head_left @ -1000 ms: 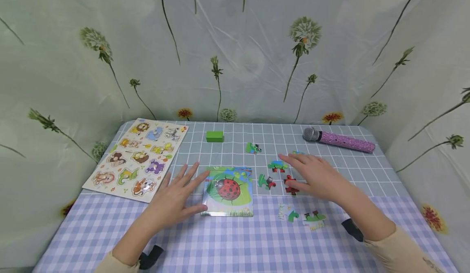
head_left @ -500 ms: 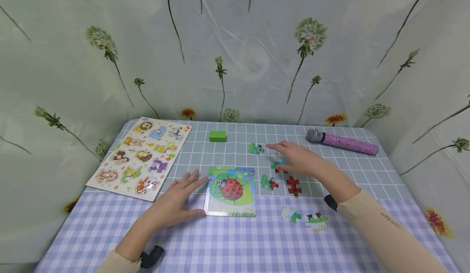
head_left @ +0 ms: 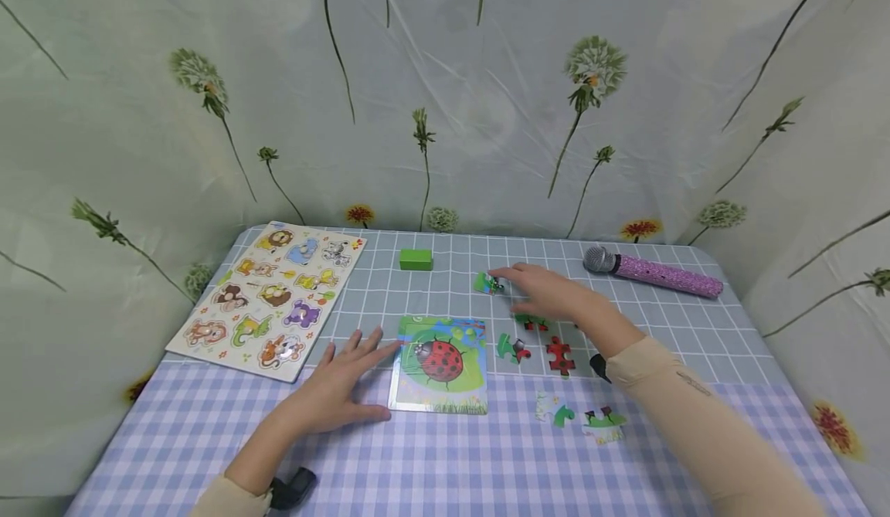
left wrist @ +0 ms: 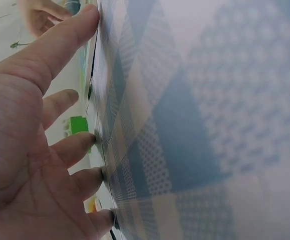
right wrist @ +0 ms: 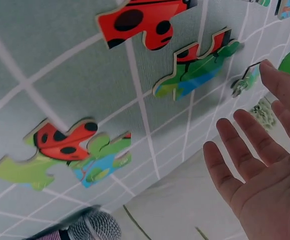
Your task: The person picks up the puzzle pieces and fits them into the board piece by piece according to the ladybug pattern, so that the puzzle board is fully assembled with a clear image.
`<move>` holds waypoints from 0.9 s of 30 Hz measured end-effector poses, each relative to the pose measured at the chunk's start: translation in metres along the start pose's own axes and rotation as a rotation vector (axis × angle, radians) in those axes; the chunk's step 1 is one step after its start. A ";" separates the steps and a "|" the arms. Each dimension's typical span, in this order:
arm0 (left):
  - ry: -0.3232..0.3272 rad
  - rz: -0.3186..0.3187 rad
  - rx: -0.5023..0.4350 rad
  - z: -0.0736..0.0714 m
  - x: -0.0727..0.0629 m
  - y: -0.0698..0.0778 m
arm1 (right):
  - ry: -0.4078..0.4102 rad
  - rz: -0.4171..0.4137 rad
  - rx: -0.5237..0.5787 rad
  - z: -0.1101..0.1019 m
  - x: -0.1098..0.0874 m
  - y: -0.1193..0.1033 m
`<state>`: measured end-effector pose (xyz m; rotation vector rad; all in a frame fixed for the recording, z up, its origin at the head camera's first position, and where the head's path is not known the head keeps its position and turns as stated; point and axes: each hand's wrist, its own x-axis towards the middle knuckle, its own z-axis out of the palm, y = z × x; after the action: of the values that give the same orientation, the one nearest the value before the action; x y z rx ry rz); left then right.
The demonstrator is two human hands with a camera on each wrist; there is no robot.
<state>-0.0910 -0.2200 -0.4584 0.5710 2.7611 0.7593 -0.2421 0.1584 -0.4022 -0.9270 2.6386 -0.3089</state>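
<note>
A square ladybug puzzle board (head_left: 439, 362) lies in the middle of the table. My left hand (head_left: 334, 386) lies at its left side with fingers spread; the thumb is by its lower left corner. In the left wrist view the fingertips touch or nearly touch the cloth. My right hand (head_left: 549, 293) reaches over the back of the table, index fingertip at a small green jigsaw piece (head_left: 484, 283). Its fingers are extended in the right wrist view, and nothing is gripped. Nearby lie a red spotted piece (head_left: 560, 355), a green-and-red piece (head_left: 513, 348) and another partly under the hand (head_left: 531, 322).
Two pale green pieces (head_left: 603, 424) lie on the checked cloth at front right. An animal peg board (head_left: 267, 301) covers the left side. A green block (head_left: 416, 260) stands at the back, a glittery pink microphone (head_left: 660, 273) at back right. A flowered curtain closes the far side.
My right hand has moved left and away from me, from above the red pieces to the green piece at the back. The left hand has stayed beside the board. The view has shifted slightly.
</note>
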 end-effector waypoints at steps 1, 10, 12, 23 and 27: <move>-0.002 -0.002 0.001 0.000 0.000 0.000 | -0.003 0.001 0.014 0.001 0.002 0.000; 0.003 0.011 -0.012 0.001 0.000 -0.001 | -0.001 -0.009 0.055 0.005 0.020 0.007; 0.006 0.011 -0.010 0.001 0.000 -0.002 | 0.008 -0.011 0.046 0.006 0.023 0.008; 0.007 -0.005 -0.035 0.003 0.002 -0.003 | 0.020 -0.021 0.024 0.006 0.030 0.009; 0.008 -0.010 -0.041 0.003 0.002 -0.001 | 0.024 -0.040 0.023 0.006 0.030 0.009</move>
<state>-0.0924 -0.2192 -0.4616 0.5466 2.7469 0.8158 -0.2671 0.1450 -0.4176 -0.9759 2.6351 -0.3609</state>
